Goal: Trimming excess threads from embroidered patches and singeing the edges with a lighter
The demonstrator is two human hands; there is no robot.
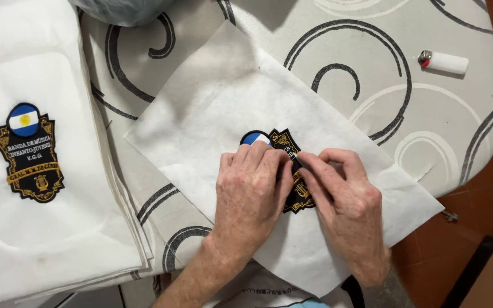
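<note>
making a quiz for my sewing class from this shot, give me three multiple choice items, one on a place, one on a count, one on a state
1. Where does the lighter lie?
A. on the patterned cover, far right
B. on the white sheet under the hands
C. on the stack of white fabric at the left

2. How many embroidered badges show?
A. one
B. two
C. four

3. How are the hands placed?
A. both lifted off the sheet
B. both pressing on a badge
C. one holding the lighter

Answers:
1 A: it rests on the patterned cover, apart from the white sheet.
2 B: one badge on the stack, one badge under the hands.
3 B: left hand and right hand lie flat on it.
</note>
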